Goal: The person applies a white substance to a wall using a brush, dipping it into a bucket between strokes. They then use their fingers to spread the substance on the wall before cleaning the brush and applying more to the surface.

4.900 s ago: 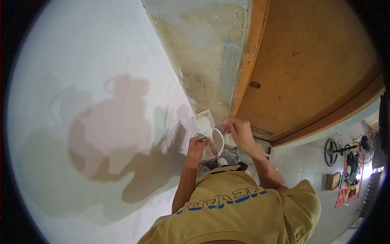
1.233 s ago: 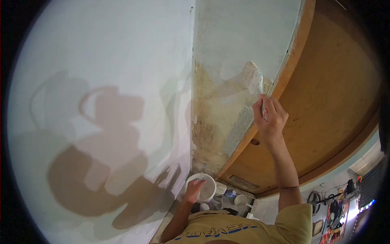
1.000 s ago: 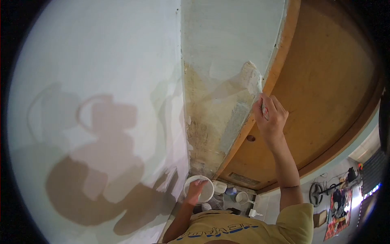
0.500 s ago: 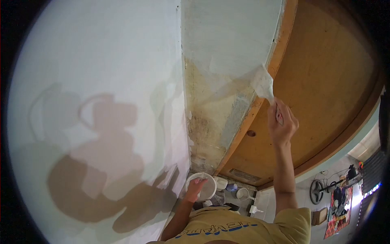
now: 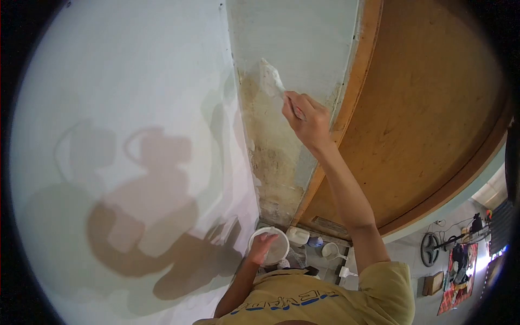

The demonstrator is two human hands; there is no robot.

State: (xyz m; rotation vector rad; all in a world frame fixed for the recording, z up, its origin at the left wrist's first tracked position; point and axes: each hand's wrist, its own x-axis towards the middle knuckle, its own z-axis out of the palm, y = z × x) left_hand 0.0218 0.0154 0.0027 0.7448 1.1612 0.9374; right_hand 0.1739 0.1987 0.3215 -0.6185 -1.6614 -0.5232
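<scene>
My right hand is closed around the handle of a putty knife, whose blade is coated in white filler. The blade lies against the narrow wall strip, close to the inner corner, at the upper border of a stained, yellowish patch. Lower down, my left hand is held in front of a round white bucket, overlapping its rim in this view. Its fingers look apart, and its shadow on the white wall also has spread fingers.
A wooden door in an orange-brown frame borders the strip. The white wall carries my shadow. On the floor are a white container and a white dipper. A black wheel and a red patterned cloth lie farther right.
My right hand has swept the putty knife leftwards and slightly up, from the door frame across the strip towards the corner. My left hand stays by the bucket.
</scene>
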